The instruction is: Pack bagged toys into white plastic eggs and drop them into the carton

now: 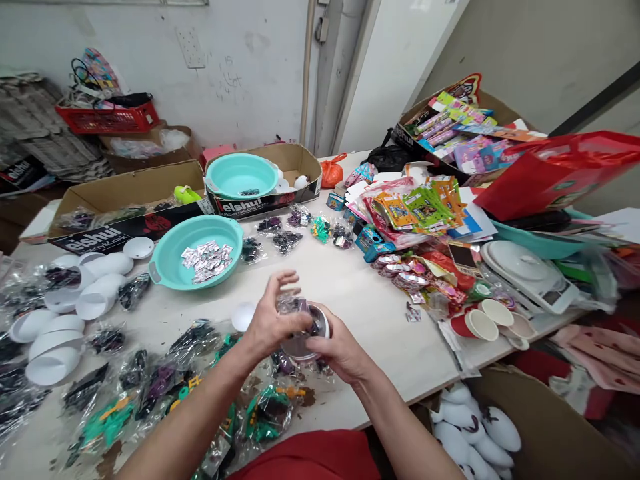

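My right hand (341,347) is wrapped round a white plastic half-shell (299,351), its hollow side facing up. Above its mouth, my left hand (270,321) grips a small clear plastic packet (294,305) between thumb and fingers. Dark pieces show inside the packet, partly hidden by the fingers. Another white half-shell (243,316) lies on the table just left of my hands. Bagged green and orange plastic parts (267,412) lie below them, near the front edge. A turquoise basin (163,257) holding many small printed sachets (207,261) stands beyond my left hand.
Stacked white half-shells (55,360) and bagged dark parts (107,339) cover the left. Cardboard trays (125,187) and another turquoise basin (243,175) line the back. Colourful packets (425,207), a kitchen scale (525,270) and paper cups (483,325) crowd the right. A box of white shells (475,427) stands below.
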A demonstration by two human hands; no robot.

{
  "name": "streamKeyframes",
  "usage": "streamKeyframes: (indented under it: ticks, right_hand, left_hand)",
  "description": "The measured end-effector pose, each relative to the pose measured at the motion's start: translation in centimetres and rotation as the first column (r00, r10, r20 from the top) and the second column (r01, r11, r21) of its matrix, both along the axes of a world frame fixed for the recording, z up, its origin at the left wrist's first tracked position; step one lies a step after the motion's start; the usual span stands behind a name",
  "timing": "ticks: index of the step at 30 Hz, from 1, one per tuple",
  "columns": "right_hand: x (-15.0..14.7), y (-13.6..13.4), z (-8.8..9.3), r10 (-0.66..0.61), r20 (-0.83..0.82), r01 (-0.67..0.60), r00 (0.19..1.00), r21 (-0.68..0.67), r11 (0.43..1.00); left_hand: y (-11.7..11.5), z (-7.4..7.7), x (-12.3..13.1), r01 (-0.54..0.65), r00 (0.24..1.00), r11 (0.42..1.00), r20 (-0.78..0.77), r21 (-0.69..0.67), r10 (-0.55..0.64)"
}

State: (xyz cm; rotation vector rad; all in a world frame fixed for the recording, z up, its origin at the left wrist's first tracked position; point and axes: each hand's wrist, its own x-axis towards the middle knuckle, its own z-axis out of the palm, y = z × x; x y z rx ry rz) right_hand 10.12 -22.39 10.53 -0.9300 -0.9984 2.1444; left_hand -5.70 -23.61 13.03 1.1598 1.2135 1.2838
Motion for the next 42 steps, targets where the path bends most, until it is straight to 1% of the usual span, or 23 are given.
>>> streamKeyframes:
  ticks: [2,3,4,6,9,11,12,13,15,16,18,20,23,27,29,32,34,36,37,38,39,40,42]
  right_hand:
    - [0.1,0.0,-0.3,-0.032,0.052,0.029,0.998,0.052,0.998]
    - [0.2,0.0,-0.4,-0.024,0.049,0.021,0.998,0.063,0.998]
    - [0.3,-0.1,-0.5,-0.013,0.030,0.011,0.999,0.066,0.998]
    - [0.5,-0.2,-0.6,0.008,0.001,-0.008,1.000,0.079,0.997]
    - [0.5,-0.3,-0.4,0.032,0.033,-0.036,0.999,0.107,0.994]
    - [0.4,-0.4,-0.2,0.043,0.066,-0.049,0.997,0.102,0.994]
    - [0.3,-0.4,-0.2,0.034,0.076,-0.041,0.997,0.090,0.995]
    - [0.2,-0.4,-0.3,0.014,0.083,-0.020,0.996,0.077,0.997]
    - [0.1,-0.3,-0.6,-0.050,0.102,0.044,0.994,0.059,0.997]
    - [0.1,-0.3,-0.9,-0.075,0.115,0.069,0.991,0.059,0.996]
    - [0.2,-0.3,-1.4,-0.086,0.136,0.076,0.987,0.079,0.994]
    - [0.3,-0.3,-1.7,-0.061,0.139,0.046,0.988,0.114,0.992]
    - [0.7,-0.2,-1.6,-0.012,0.109,-0.004,0.994,0.145,0.989]
    - [1.0,0.2,-0.8,0.057,0.042,-0.063,0.997,0.142,0.988]
    - [1.0,0.2,-0.3,0.063,0.016,-0.064,0.998,0.107,0.992]
    - [0.8,0.1,0.2,0.072,-0.037,-0.071,0.997,0.024,0.997]
    - [0.5,-0.1,0.0,0.078,-0.066,-0.079,0.995,-0.013,0.997]
    - [0.2,-0.4,-0.6,0.045,-0.082,-0.046,0.996,-0.008,0.999]
    - [0.1,-0.6,-1.0,0.011,-0.085,-0.011,0.996,0.002,1.000]
    - [-0.1,-0.8,-1.5,-0.020,-0.078,0.021,0.997,0.010,1.000]
    - [-0.3,-0.9,-2.0,-0.037,-0.059,0.039,0.998,0.022,0.999]
    - [-0.3,-1.1,-2.4,-0.035,-0.024,0.036,0.999,0.043,0.998]
    - [-0.3,-1.5,-2.9,0.040,0.088,-0.049,0.995,0.108,0.993]
  left_hand:
    - [-0.5,0.2,0.1,0.061,0.998,0.991,-0.017,-0.121,-0.064]
    - [-0.8,0.2,0.3,0.053,0.997,0.990,-0.046,-0.131,-0.060]
    - [-1.0,0.0,0.5,0.026,0.996,0.995,-0.083,-0.095,-0.034]
    - [-1.1,-0.6,0.8,-0.024,0.988,0.996,-0.153,0.083,0.036]
    - [-0.7,-1.8,1.0,0.004,0.970,0.932,-0.230,0.363,0.085]
    - [-0.2,-2.3,1.0,0.019,0.967,0.901,-0.238,0.433,0.094]
    - [0.1,-2.4,0.9,0.008,0.968,0.910,-0.233,0.414,0.097]
    - [0.3,-2.3,0.8,-0.008,0.971,0.933,-0.221,0.359,0.093]
    - [0.5,-2.0,0.5,0.009,0.983,0.987,-0.182,0.163,0.021]
    - [0.4,-1.7,0.4,0.050,0.988,0.998,-0.150,0.049,-0.042]
    - [0.2,-1.3,0.0,0.144,0.984,0.982,-0.088,-0.123,-0.155]
    - [-0.3,-1.0,-0.3,0.184,0.977,0.965,-0.074,-0.189,-0.201]
    - [-1.0,-1.0,-0.6,0.197,0.971,0.971,-0.112,-0.134,-0.213]
    - [-1.5,-1.4,-0.9,0.296,0.941,0.954,-0.187,0.050,-0.283]
    - [-1.6,-1.5,-1.0,0.330,0.923,0.928,-0.262,0.173,-0.280]
    - [-1.3,-1.2,-1.3,0.409,0.887,0.852,-0.363,0.327,-0.287]
    - [-0.9,-0.9,-1.6,0.476,0.857,0.819,-0.377,0.320,-0.351]
    - [-0.7,-0.6,-1.8,0.533,0.829,0.811,-0.342,0.243,-0.443]
    - [-0.7,-0.6,-1.7,0.536,0.829,0.820,-0.310,0.201,-0.466]
    - [-0.8,-0.6,-1.5,0.500,0.853,0.849,-0.271,0.173,-0.447]
    - [-1.0,-0.8,-1.0,0.425,0.894,0.891,-0.230,0.159,-0.386]
    - [-1.4,-1.0,-0.4,0.323,0.938,0.935,-0.184,0.148,-0.295]
    - [-2.3,-1.7,0.9,0.112,0.989,0.988,-0.103,0.105,-0.102]
